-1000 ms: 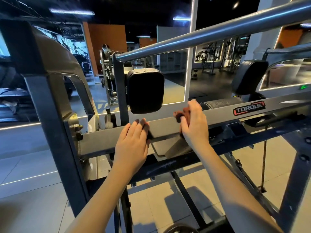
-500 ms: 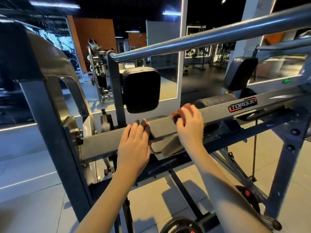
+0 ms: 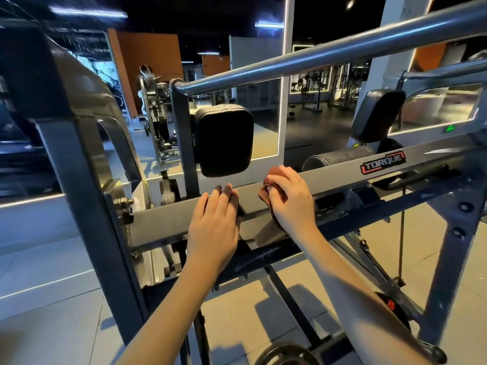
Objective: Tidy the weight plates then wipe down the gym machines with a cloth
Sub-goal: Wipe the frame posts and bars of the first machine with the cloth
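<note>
A grey steel gym machine fills the view; its slanted crossbeam [image 3: 163,227] carries a red TORQUE label [image 3: 383,162]. My right hand [image 3: 291,204] grips a bunched reddish-brown cloth [image 3: 267,189] against the beam near its middle. My left hand [image 3: 216,225] rests flat on the beam just left of the cloth, fingers straight. Part of a black weight plate [image 3: 284,355] shows at the bottom edge below my arms.
A round steel handrail [image 3: 329,52] crosses above the beam. Two black pads [image 3: 224,139] [image 3: 376,118] and a black roller [image 3: 340,157] sit behind it. A thick grey upright [image 3: 87,201] stands at left. Tiled floor lies below; other machines and mirrors stand far back.
My right hand with the cloth has slid slightly left along the beam toward my left hand. The left hand has stayed put. The view has shifted a little.
</note>
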Demonstrator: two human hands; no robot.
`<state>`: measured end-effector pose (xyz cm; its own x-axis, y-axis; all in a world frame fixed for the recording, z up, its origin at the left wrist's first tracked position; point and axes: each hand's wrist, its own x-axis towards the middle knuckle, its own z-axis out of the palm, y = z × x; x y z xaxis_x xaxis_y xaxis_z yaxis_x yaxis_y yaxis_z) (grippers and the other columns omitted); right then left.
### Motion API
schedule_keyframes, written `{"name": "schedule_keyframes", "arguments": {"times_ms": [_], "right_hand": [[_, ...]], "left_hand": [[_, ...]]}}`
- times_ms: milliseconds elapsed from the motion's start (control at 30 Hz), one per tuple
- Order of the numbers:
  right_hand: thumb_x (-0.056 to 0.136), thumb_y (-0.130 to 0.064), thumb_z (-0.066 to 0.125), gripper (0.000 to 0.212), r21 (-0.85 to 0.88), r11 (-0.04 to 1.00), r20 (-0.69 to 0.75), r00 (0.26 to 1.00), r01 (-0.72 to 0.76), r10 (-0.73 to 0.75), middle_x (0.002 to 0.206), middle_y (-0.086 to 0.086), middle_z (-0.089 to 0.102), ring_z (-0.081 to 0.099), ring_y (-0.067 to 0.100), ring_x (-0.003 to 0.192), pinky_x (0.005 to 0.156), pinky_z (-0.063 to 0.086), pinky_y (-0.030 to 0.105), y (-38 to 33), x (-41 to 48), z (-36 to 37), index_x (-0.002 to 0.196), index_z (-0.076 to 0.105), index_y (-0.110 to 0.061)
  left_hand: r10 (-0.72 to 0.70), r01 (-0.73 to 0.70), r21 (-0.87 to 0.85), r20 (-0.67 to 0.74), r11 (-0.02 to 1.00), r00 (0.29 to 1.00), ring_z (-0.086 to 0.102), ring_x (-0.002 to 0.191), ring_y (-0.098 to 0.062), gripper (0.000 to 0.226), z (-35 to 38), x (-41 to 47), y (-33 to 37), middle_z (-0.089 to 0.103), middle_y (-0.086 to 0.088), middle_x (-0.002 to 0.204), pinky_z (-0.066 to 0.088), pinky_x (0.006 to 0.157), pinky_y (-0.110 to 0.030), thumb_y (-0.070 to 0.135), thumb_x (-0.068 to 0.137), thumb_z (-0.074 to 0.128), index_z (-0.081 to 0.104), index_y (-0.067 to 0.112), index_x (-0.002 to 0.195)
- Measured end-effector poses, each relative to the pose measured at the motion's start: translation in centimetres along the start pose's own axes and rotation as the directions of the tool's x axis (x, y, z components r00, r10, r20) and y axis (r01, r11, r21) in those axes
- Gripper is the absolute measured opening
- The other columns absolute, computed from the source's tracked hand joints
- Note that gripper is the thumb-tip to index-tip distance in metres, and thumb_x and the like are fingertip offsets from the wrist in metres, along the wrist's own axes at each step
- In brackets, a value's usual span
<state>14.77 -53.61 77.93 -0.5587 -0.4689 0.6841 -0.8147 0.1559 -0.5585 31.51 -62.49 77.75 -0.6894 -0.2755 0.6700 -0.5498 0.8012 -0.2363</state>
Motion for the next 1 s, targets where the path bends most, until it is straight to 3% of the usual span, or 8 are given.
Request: {"name": "schedule_keyframes", "arguments": {"times_ms": [167,367,533,700,767,867,933,1000], "right_hand": [[0.098,-0.021,0.055,0.026,0.026,0.983,-0.212,0.959,-0.184,0.185,0.147,0.004,0.046,0.032,0.026,0.141,0.116,0.028,0.05,0.6,1.4,-0.1,0.12,0.065,-0.011],[0.094,-0.032,0.057,0.036,-0.081,0.987,-0.028,0.99,0.136,-0.139,0.137,0.004,0.057,0.045,0.026,0.132,0.112,0.03,0.043,2.2,0.7,-0.3,0.125,0.064,-0.014],[0.097,-0.021,0.057,0.029,-0.063,0.99,-0.171,0.979,-0.124,0.112,0.138,0.005,0.056,0.041,0.027,0.135,0.115,0.031,0.053,3.5,2.7,-1.9,0.123,0.065,-0.015],[0.097,-0.034,0.047,0.038,-0.092,0.964,0.035,0.968,0.251,-0.249,0.139,0.004,0.055,0.042,0.028,0.136,0.112,0.027,0.041,3.4,0.5,-1.4,0.127,0.063,-0.017],[0.094,-0.03,0.048,0.038,-0.106,0.964,0.048,0.97,0.244,-0.24,0.137,0.006,0.057,0.044,0.029,0.134,0.113,0.033,0.046,5.7,2.4,-2.6,0.125,0.064,-0.014],[0.094,-0.024,0.049,0.034,-0.095,0.995,-0.128,0.991,-0.041,0.028,0.135,0.009,0.058,0.044,0.032,0.133,0.112,0.033,0.055,7.0,4.3,-3.9,0.12,0.067,-0.011],[0.096,-0.02,0.054,0.029,-0.067,0.996,-0.144,0.988,-0.064,0.054,0.138,0.008,0.055,0.039,0.032,0.137,0.116,0.027,0.054,5.8,3.3,-3.2,0.122,0.065,-0.012],[0.096,-0.024,0.052,0.034,-0.062,0.989,-0.034,0.99,0.131,-0.133,0.141,0.006,0.053,0.036,0.029,0.14,0.117,0.022,0.049,5.5,1.7,-2.8,0.127,0.062,-0.014]], "left_hand": [[-0.017,0.017,0.001,0.031,1.0,0.999,0.049,0.128,-0.033,0.054,-0.3,0.0,0.2,0.054,-0.014,0.138,0.035,0.11,-0.048,0.033,0.087,0.063,0.054,0.006,0.134],[-0.043,0.04,0.033,0.08,0.999,0.996,0.049,0.129,-0.032,0.053,-0.8,0.1,0.4,0.053,-0.013,0.139,0.029,0.113,-0.046,0.037,0.092,0.04,0.053,0.007,0.134],[-0.086,0.082,0.034,0.168,0.996,0.982,0.047,0.131,-0.031,0.059,-1.6,0.3,0.7,0.052,-0.013,0.139,0.019,0.112,-0.041,0.038,0.09,0.03,0.053,0.007,0.135],[-0.15,0.152,-0.005,0.147,0.988,0.978,0.05,0.127,-0.034,0.052,-1.9,0.8,2.4,0.054,-0.015,0.136,0.033,0.109,-0.047,0.036,0.093,0.04,0.053,0.006,0.134],[-0.145,0.145,0.008,0.123,0.989,0.982,0.047,0.129,-0.035,0.049,-2.1,1.4,3.2,0.051,-0.016,0.139,0.032,0.109,-0.047,0.029,0.093,0.053,0.05,0.004,0.135],[-0.09,0.087,0.021,0.232,0.996,0.968,0.011,0.148,-0.029,0.065,-2.7,3.4,5.5,0.003,-0.006,0.159,0.008,0.118,-0.043,0.034,0.1,0.044,0.012,0.01,0.152],[-0.067,0.06,0.033,0.335,0.998,0.94,-0.007,0.148,-0.022,0.061,-2.4,4.4,7.2,-0.018,0.002,0.152,-0.004,0.119,-0.041,0.038,0.104,0.025,-0.007,0.014,0.151],[-0.01,0.04,-0.1,0.285,0.994,0.959,0.018,0.147,-0.025,0.056,-2.0,4.9,8.4,0.013,-0.007,0.158,0.016,0.12,-0.045,0.036,0.102,0.026,0.019,0.009,0.151]]}}
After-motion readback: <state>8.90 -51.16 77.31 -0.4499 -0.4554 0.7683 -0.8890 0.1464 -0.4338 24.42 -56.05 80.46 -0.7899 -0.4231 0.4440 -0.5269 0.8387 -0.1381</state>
